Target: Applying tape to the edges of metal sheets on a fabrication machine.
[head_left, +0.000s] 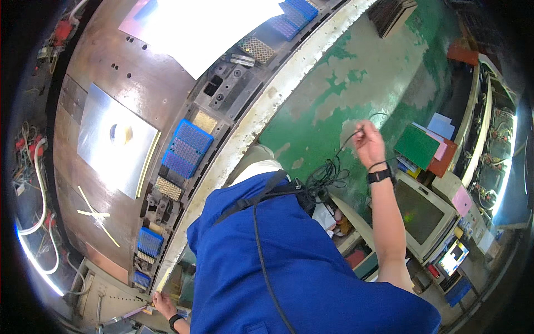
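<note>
My right hand (369,146) is raised over the green floor, its fingers closed on a thin black cable (328,175). The cable drops from the fingers to a tangled bundle beside a black pouch on the strap at my waist. Low on the left, my left hand (164,305) is beside the pale edge of the machine bed. Its fingers look curled in, close to a narrow yellow strip (163,280); whether they grip the strip is too small to tell. Each wrist wears a dark band. Another black cord (261,250) runs down my blue shirt.
On the metal bed (161,72) lie a shiny plate (114,139) with a round mark, crossed yellow strips (94,214) and blue ribbed blocks (187,148). At the right stand a monitor (420,214), a lit small screen (453,257) and a green board (416,146). Dark stacked sheets (392,15) lie on the floor.
</note>
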Demonstrator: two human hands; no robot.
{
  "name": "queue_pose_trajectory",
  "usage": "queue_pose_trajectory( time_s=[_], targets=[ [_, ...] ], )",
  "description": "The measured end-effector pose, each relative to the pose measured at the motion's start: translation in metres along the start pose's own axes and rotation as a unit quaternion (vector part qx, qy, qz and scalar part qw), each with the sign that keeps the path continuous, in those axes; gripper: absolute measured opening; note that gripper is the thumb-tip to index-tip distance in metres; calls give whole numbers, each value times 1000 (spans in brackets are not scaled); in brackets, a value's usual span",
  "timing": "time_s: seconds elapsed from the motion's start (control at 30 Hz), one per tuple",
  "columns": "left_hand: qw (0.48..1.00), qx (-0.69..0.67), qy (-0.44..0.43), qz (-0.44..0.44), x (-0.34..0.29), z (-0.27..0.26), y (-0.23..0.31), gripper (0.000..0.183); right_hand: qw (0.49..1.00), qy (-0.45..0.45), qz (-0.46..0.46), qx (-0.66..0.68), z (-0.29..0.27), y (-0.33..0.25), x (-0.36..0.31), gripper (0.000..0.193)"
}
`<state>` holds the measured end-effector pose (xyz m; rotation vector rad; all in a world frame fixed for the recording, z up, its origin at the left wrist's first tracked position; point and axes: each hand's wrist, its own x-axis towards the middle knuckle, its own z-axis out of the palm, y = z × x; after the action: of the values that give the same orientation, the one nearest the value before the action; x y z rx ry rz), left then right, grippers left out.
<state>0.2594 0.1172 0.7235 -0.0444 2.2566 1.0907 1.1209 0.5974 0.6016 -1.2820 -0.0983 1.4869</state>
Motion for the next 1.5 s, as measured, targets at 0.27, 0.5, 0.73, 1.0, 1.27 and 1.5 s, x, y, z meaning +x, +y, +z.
queue_pose_trajectory(
  time_s=[0.27,0.5,0.73,1.0,1.27,1.5],
  targets=[
    [998,-56,2,-36,-3,18,-2,11,985,-94,-147,12,20,-63,-14,32],
    [998,-35,-5,-48,1,25,10,13,933,37,55,-353,-53,61,-52,31],
    [986,120,-56,-97,-37,-55,-51,15,784,-365,-50,-499,-185,274,-228,29],
    [919,316,-156,-178,-99,-26,-125,14,859,-8,379,-343,-127,225,-275,26],
    [885,388,-211,-147,-138,72,-101,16,848,14,379,-371,-120,194,-263,23],
    [863,422,-239,-144,-170,92,-111,17,830,5,385,-404,-116,178,-241,21]
  ],
)
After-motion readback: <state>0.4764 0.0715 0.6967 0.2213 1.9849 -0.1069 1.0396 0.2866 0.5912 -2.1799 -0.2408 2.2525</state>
